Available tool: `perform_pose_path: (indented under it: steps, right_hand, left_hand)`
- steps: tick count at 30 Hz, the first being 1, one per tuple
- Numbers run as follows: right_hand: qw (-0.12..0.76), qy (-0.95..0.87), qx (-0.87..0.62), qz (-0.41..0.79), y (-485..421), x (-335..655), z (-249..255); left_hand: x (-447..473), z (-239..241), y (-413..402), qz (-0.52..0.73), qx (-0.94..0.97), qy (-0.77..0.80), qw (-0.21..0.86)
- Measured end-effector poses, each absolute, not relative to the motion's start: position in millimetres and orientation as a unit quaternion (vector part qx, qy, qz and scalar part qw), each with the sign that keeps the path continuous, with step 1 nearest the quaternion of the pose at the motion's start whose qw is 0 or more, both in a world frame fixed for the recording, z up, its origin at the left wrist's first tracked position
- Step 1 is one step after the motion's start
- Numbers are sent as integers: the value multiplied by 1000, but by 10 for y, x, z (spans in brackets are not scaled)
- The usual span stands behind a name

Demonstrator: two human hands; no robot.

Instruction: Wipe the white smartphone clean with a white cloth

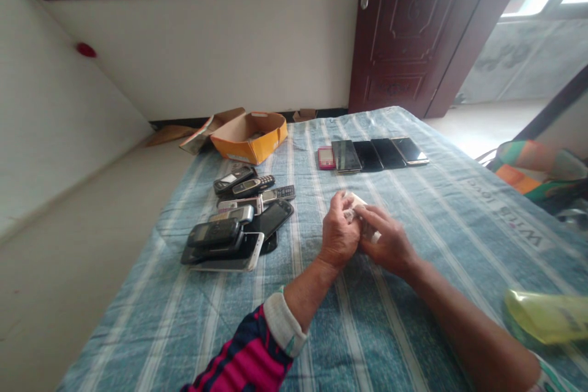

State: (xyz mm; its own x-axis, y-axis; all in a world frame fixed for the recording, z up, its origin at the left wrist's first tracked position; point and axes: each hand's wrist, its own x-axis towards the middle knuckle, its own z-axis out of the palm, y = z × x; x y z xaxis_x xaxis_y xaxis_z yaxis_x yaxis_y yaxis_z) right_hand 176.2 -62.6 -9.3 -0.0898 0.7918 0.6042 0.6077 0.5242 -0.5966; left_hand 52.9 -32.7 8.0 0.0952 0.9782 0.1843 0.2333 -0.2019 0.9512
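Note:
Both my hands meet over the middle of the blue striped cloth (413, 208). My left hand (339, 234) is closed around a small white object (356, 201), which looks like a phone or a wipe; I cannot tell which. My right hand (388, 239) grips the same white object from the other side, fingers curled on it. A heap of old mobile phones (239, 220) lies to the left of my hands. A neat row of phones (374, 155), starting with a small pink one (326, 158), lies beyond my hands.
An open orange cardboard box (250, 135) sits at the far left corner of the table. A yellow-green transparent item (546, 315) lies at the right edge. A dark wooden door (413, 30) stands behind, with colourful fabric (533, 165) at the right.

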Motion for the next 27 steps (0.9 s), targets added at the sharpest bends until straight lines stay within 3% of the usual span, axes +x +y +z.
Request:
perform_pose_path:
  steps: [10,19,27]
  right_hand:
    - [490,-651,-567,124,-572,1877,-7]
    - [542,-491,-633,254,-522,1964,37]
    - [598,-403,-561,406,-531,1955,77]
  left_hand:
    - [503,95,-301,444,653,448,420]
    - [426,103,-303,412,760,450,223]
    - [437,81,-290,433,703,450,340]
